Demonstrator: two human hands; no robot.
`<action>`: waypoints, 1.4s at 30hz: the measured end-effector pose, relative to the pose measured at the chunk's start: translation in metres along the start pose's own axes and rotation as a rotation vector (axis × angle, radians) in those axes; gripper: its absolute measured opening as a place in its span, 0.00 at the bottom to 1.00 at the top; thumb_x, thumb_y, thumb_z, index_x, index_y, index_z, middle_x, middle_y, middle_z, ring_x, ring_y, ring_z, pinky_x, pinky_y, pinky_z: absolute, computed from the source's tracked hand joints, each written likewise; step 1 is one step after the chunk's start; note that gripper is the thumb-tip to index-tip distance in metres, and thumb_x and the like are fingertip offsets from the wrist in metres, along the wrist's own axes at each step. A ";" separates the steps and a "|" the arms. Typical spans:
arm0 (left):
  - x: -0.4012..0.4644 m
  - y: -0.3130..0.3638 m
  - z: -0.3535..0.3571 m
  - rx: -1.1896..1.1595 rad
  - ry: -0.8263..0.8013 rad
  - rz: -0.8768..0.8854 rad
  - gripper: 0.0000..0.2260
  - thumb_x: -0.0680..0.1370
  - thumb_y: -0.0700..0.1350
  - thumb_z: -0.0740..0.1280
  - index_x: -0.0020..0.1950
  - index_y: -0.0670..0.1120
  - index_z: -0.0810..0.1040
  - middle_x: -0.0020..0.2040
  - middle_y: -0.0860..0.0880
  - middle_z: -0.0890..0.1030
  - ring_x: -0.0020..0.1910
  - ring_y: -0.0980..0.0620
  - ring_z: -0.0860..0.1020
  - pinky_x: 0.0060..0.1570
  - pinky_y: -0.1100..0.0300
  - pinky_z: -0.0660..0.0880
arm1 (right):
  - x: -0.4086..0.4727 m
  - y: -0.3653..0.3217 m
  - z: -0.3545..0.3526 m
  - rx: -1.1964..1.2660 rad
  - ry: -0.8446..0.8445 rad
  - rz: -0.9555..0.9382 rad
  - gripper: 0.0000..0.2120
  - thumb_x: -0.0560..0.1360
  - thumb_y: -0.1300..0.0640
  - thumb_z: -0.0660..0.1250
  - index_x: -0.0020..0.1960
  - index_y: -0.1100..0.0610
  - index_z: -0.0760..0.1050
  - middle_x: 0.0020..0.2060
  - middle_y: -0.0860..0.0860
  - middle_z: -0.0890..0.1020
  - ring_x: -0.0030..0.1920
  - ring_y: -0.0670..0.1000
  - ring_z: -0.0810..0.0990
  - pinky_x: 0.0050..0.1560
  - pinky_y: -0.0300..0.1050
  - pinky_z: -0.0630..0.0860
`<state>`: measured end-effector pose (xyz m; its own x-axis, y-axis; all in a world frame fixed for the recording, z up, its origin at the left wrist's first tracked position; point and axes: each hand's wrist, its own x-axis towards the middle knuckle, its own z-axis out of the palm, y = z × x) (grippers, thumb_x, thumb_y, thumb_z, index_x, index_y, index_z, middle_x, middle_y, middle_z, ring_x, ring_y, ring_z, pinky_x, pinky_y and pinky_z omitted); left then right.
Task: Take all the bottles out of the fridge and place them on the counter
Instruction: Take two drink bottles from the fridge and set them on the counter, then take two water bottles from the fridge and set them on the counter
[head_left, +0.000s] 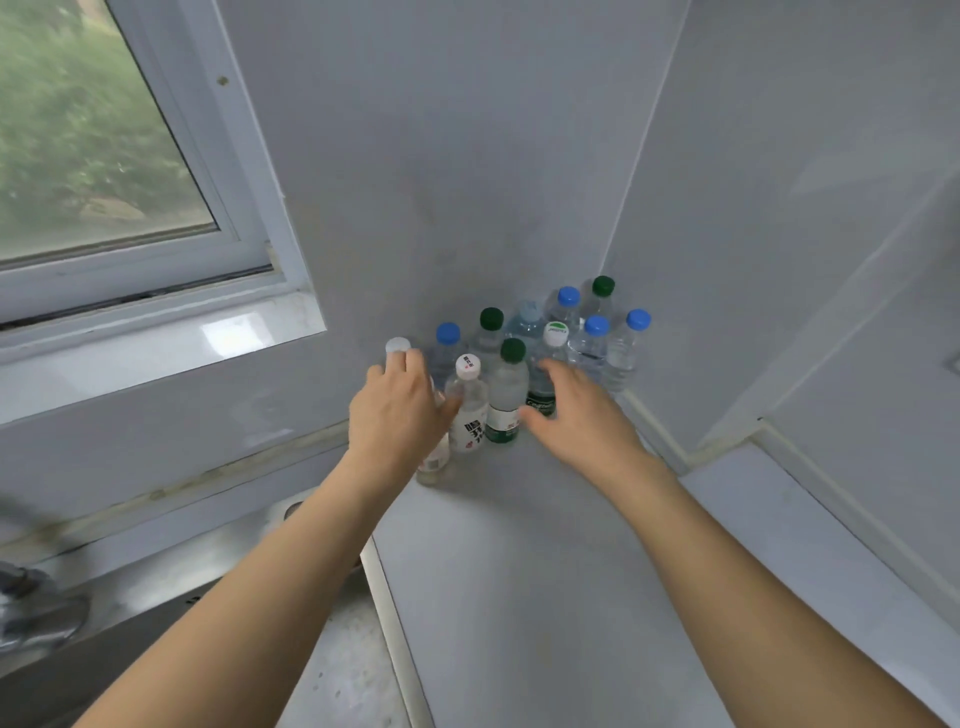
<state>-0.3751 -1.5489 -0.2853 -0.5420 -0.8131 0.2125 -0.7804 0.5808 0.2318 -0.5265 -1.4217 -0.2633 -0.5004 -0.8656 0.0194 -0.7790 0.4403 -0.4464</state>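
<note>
**Crowded corner, one nudge from a topple**

Left hand (397, 410) is wrapped round a white-capped bottle (432, 460) at the cluster's edge; right hand (576, 415) hovers with loose fingers, gripping nothing, beside the dark-labelled bottle (541, 384). The bottles stand packed on the counter (519, 571) — a knuckle clipping the green-capped bottle (506, 395) could tip it into its neighbours.

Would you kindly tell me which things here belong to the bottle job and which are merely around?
Belonging to the job:
- cluster of bottles
- counter
- left hand, gripping a white-capped bottle
- right hand, open beside them

Merely around:
- window
- sink
- tap
</note>
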 end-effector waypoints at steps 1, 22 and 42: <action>-0.002 0.005 -0.003 0.002 0.011 0.038 0.24 0.76 0.59 0.65 0.59 0.41 0.71 0.54 0.43 0.75 0.52 0.41 0.74 0.39 0.52 0.70 | -0.008 0.003 -0.008 -0.005 0.007 0.002 0.27 0.76 0.49 0.66 0.71 0.56 0.64 0.66 0.55 0.73 0.64 0.56 0.72 0.61 0.51 0.72; -0.156 0.277 -0.075 -0.107 -0.082 0.744 0.26 0.80 0.52 0.61 0.75 0.42 0.61 0.75 0.45 0.65 0.73 0.44 0.63 0.69 0.51 0.64 | -0.287 0.129 -0.163 -0.077 0.307 0.365 0.27 0.78 0.51 0.64 0.74 0.56 0.62 0.70 0.54 0.68 0.68 0.54 0.68 0.65 0.43 0.64; -0.270 0.437 -0.057 -0.259 -0.283 1.231 0.25 0.81 0.49 0.59 0.77 0.44 0.59 0.77 0.46 0.60 0.75 0.46 0.59 0.72 0.54 0.58 | -0.477 0.182 -0.193 -0.104 0.490 0.885 0.27 0.78 0.53 0.63 0.75 0.56 0.61 0.72 0.53 0.67 0.70 0.53 0.67 0.68 0.45 0.66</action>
<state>-0.5518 -1.0731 -0.1875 -0.9293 0.2992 0.2167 0.3438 0.9150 0.2111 -0.5025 -0.8822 -0.1809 -0.9948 -0.0365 0.0949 -0.0716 0.9142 -0.3988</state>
